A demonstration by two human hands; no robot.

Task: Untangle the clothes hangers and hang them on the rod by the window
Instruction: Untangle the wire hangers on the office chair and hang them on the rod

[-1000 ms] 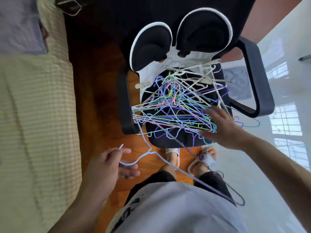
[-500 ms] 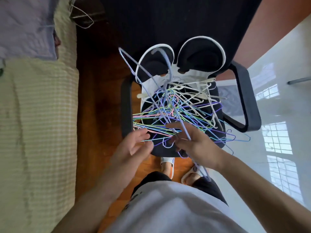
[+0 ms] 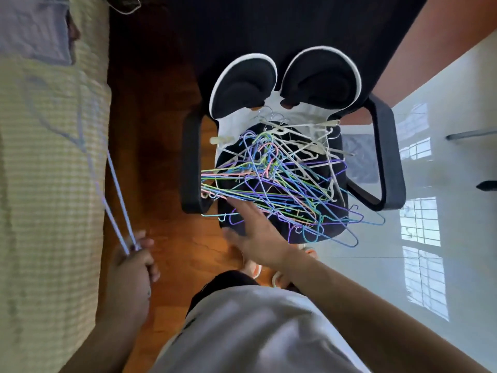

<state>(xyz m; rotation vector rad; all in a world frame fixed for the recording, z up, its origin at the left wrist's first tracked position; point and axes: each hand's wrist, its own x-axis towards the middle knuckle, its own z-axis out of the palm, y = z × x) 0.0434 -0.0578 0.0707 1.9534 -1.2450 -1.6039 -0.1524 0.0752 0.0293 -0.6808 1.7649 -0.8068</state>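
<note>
A tangled heap of thin clothes hangers (image 3: pixel 271 184) in blue, purple, green, pink and white is seen lying on the black seat of an office chair (image 3: pixel 387 157); some hangers stick out over the seat's front and right edges. One lavender hanger (image 3: pixel 118 195) is pulled apart from the heap and is gripped at its lower end by the left hand (image 3: pixel 131 267), whose fingers are curled around the wire. It is stretched up over the checked bed cover (image 3: pixel 40 184) at the left. The right hand (image 3: pixel 258 235) is held with fingers spread and straight at the heap's near edge; it looks blurred, and nothing is held in it.
</note>
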